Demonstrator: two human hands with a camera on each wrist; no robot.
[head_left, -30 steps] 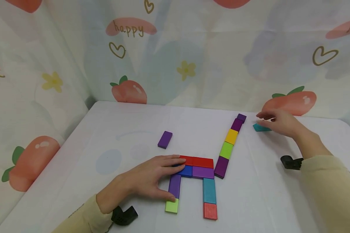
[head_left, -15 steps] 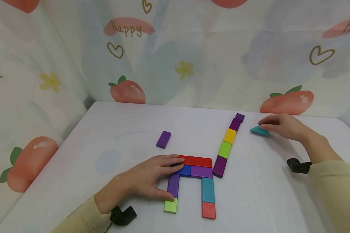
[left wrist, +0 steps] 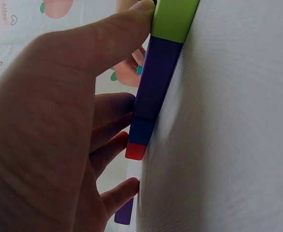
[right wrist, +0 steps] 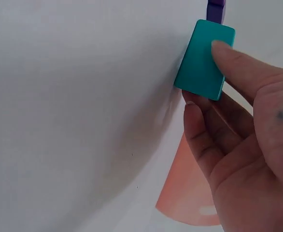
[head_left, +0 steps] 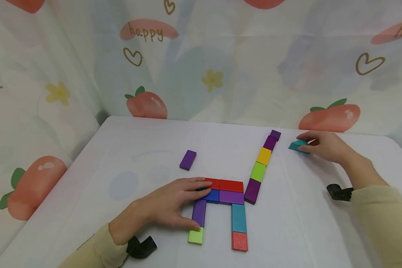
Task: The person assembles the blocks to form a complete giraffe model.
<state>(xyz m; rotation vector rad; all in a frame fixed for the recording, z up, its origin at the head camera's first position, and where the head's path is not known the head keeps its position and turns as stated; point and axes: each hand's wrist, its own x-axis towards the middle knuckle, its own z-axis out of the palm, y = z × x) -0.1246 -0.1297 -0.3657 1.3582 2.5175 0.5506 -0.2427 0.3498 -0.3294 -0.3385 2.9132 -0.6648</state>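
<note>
My right hand (head_left: 331, 147) pinches a teal block (right wrist: 204, 60) between thumb and fingers, near the back right of the table. In the right wrist view, its broad rectangular face shows, with the thumb on it. My left hand (head_left: 169, 204) rests on a flat arrangement of blocks, fingers extended. Its fingertips touch the left red block (head_left: 212, 183) and the blue block (head_left: 212, 196), which it partly covers. The thumb lies where a purple block (head_left: 198, 213) meets a lime-green block (head_left: 195, 236). To their right are a red block (head_left: 232, 186), a purple block (head_left: 231, 197), a teal block (head_left: 239, 218) and a coral block (head_left: 239, 241).
A slanting row of purple, yellow and green blocks (head_left: 258, 172) runs from the arrangement's right corner toward the back edge. One loose purple block (head_left: 188, 160) lies behind the left hand on the white table (head_left: 137, 137). A patterned curtain (head_left: 248, 56) hangs behind.
My right hand has gone from reaching over the teal block to pinching it, and the block has turned in the fingers. The left hand has stayed in place on the arrangement.
</note>
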